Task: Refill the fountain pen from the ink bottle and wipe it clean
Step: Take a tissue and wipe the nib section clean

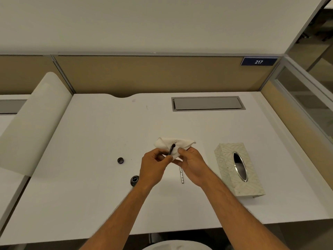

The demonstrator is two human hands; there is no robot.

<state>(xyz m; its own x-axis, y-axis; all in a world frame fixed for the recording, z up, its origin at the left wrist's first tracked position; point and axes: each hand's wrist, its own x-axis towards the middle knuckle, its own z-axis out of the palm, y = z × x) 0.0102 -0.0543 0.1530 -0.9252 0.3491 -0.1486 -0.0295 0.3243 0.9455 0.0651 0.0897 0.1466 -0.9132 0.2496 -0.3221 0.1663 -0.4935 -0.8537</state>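
Observation:
My left hand [154, 167] pinches the dark front section of the fountain pen [171, 149], nib end pointing up and away. My right hand [191, 164] holds a white tissue [173, 144] just behind and under the nib; a small ink mark shows on the tissue. The open ink bottle [134, 180] stands on the desk beside my left wrist. Its black cap [120, 160] lies further left. A silver pen barrel [181, 175] lies on the desk below my right hand, partly hidden by it.
A patterned tissue box [237, 170] with an oval metal opening sits at the right. A grey cable hatch [208, 103] is set in the white desk [90, 177] at the back. A rolled white sheet [34, 121] leans at the left, against the partition.

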